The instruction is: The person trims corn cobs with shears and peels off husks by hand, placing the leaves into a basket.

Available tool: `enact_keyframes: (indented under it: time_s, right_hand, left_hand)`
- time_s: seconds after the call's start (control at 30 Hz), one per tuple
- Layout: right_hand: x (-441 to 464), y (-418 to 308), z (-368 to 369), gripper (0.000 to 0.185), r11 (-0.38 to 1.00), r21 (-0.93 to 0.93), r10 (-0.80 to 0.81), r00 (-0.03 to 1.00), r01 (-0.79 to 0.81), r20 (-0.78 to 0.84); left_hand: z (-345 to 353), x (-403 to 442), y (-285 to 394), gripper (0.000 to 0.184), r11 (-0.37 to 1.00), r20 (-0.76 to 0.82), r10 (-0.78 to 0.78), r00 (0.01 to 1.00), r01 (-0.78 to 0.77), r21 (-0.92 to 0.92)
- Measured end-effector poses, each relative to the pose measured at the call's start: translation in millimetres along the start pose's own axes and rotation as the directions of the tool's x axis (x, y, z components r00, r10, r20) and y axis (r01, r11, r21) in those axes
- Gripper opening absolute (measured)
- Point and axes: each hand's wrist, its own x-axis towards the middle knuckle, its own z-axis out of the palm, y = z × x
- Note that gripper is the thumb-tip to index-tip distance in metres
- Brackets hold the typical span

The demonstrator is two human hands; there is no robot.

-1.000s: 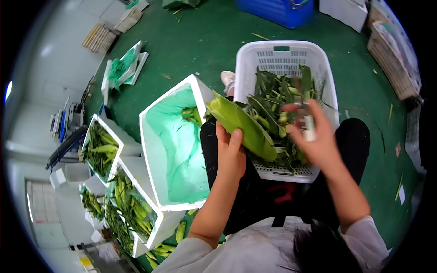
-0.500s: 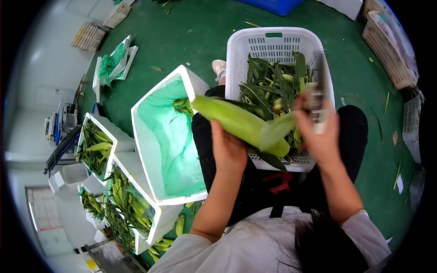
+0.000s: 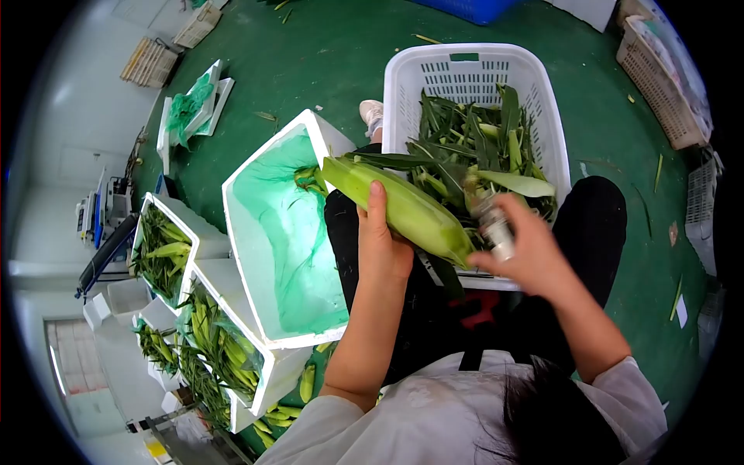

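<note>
My left hand is wrapped round an ear of corn in its pale green husk, thumb along the top. The ear lies slanted over my lap and the near edge of a white basket. My right hand grips a short, pale grey-handled tool, smeared by motion, so its exact kind is unclear. Its fingertips are close to the ear's lower right end; whether they touch it I cannot tell. Just beyond the tool, a loose pale husk leaf lies over the cut leaves in the basket.
A white foam box lined with green film stands at my left, with corn at its far end. More foam boxes hold unhusked corn and leaves. Loose ears lie on the green floor. A beige crate stands at far right.
My right hand with the tool has moved left and down, closer to the ear's end. The husk leaf it pulled away now lies in the basket. My left thumb has shifted onto the ear.
</note>
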Motion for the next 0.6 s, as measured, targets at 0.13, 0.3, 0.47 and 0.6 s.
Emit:
enact_keyframes:
  time_s: [0.13, 0.3, 0.47, 0.6]
  right_hand:
    - [-1.9, 9.0, 19.2, 0.053, 0.999, 0.04, -0.018, 0.997, 0.015, 0.072]
    - [-6.2, 12.6, 12.6, 0.044, 0.856, 0.486, 0.201, 0.979, -0.176, 0.001]
    - [2.2, 13.8, -29.1, 0.044, 0.968, -0.181, 0.079, 0.895, -0.175, -0.44]
    - [-10.1, 5.8, -38.8, 0.051, 0.892, -0.451, -0.162, 0.922, -0.015, -0.353]
  left_hand:
    - [-0.5, -9.8, 2.4, 0.056, 0.999, 0.028, -0.047, 0.998, 0.047, 0.007]
    - [-8.2, -11.2, -1.8, 0.061, 0.931, 0.197, -0.231, 0.953, 0.276, -0.239]
    - [-18.6, -14.0, -2.2, 0.066, 0.86, 0.348, -0.327, 0.879, 0.429, -0.276]
    - [-25.7, -23.5, -4.3, 0.059, 0.967, 0.16, -0.195, 0.968, 0.162, 0.198]
